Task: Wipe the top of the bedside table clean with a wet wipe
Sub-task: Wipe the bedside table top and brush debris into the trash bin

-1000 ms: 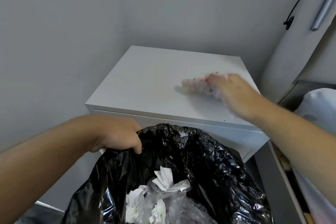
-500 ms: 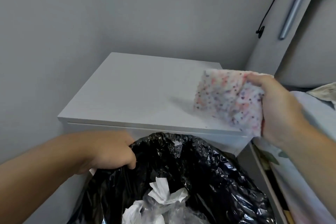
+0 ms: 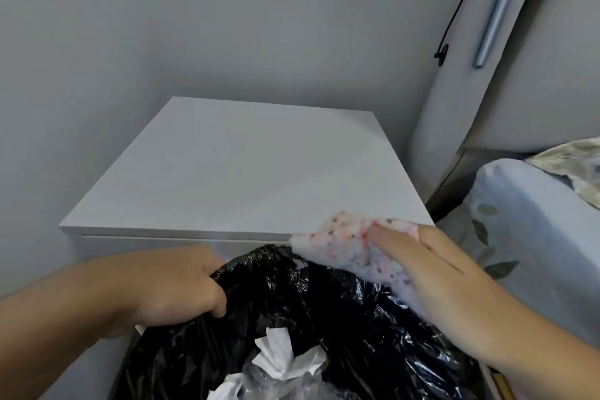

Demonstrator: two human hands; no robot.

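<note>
Tabletop (image 3: 246,169) bare, grey wall behind; my left hand (image 3: 181,292) grips one black bag (image 3: 324,318), right hand (image 3: 431,273) pinches one speckled wipe (image 3: 337,243), seemingly over it.

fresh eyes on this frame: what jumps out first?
The black trash bag fills the bottom centre, its rim gripped by the left hand. Above its right edge, the right hand holds a speckled wipe. Behind sits the white bedside table, top bare.
</note>
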